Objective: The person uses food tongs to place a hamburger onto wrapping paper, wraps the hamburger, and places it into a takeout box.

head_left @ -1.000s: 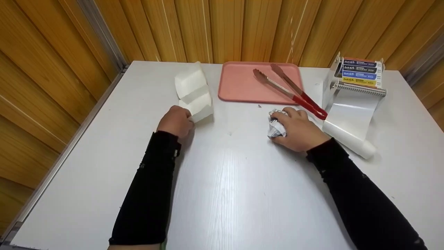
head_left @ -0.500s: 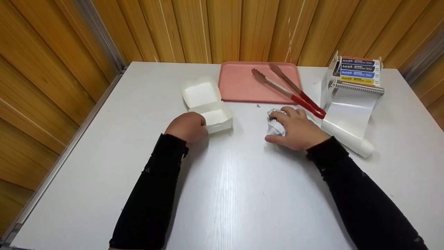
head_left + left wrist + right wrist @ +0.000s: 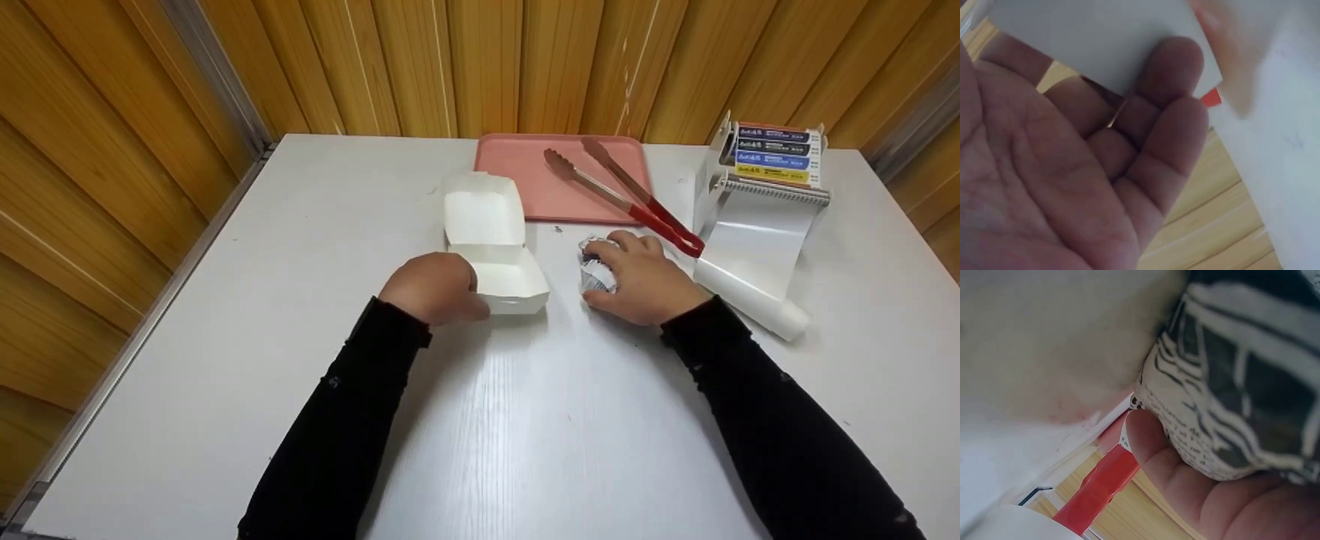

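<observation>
My left hand (image 3: 433, 289) pinches the near left side of a white paper takeout box (image 3: 510, 281), whose lid stands open toward the back. In the left wrist view, curled fingers (image 3: 1171, 135) hold the box's pale wall (image 3: 1089, 39). To the right, my right hand (image 3: 643, 283) grips a bundle wrapped in printed paper (image 3: 598, 274). Black and white print covers the wrapped bundle (image 3: 1230, 382) in the right wrist view, with fingers curled along its side. What the wrapping contains is hidden.
A pink tray (image 3: 510, 161) lies at the back, partly behind the box lid. Red-handled tongs (image 3: 630, 202) rest across it, handles overhanging its front. At right stands a dispenser with colored label strips (image 3: 776, 154) and a white roll (image 3: 754, 300).
My left hand has drawn the paper box rightward and nearer, turning it to face me more squarely. My right hand stays in place on the wrapped bundle.
</observation>
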The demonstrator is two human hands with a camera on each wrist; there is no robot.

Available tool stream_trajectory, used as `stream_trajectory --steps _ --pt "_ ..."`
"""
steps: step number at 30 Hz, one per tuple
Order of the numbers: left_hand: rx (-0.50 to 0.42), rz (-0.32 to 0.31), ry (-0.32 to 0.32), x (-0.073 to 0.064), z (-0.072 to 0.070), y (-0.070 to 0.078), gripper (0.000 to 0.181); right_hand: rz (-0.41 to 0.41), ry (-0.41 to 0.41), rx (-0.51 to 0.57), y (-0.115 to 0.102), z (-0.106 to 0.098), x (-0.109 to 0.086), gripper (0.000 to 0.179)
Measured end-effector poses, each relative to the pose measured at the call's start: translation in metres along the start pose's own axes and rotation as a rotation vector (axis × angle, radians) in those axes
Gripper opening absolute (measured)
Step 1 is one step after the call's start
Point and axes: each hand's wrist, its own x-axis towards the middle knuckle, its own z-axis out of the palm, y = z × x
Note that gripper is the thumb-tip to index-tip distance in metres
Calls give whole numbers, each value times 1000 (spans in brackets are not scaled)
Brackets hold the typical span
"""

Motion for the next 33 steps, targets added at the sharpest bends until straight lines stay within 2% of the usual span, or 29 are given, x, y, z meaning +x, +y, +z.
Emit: stream_trajectory --steps 4,8,16,19,22,26,29,33 --pt "8 25 -50 8 14 7 44 20 0 7 0 0 0 70" --pt "-23 32 -68 16 26 12 46 24 9 20 2 -1 0 67" --pt "-42 121 -15 26 42 17 44 49 104 71 4 -2 -1 64" --pt "-79 121 9 28 46 18 37 66 148 106 1 -7 -2 62" --pt "-107 125 47 30 49 19 37 62 231 140 -3 -16 -6 59" --pt "-90 158 89 31 53 25 40 23 343 178 -14 -24 -10 58" --pt "-52 200 112 29 57 32 40 -20 358 210 -25 -22 -12 58" --pt "-5 247 119 26 61 41 41 -67 330 241 -39 -15 -13 54"
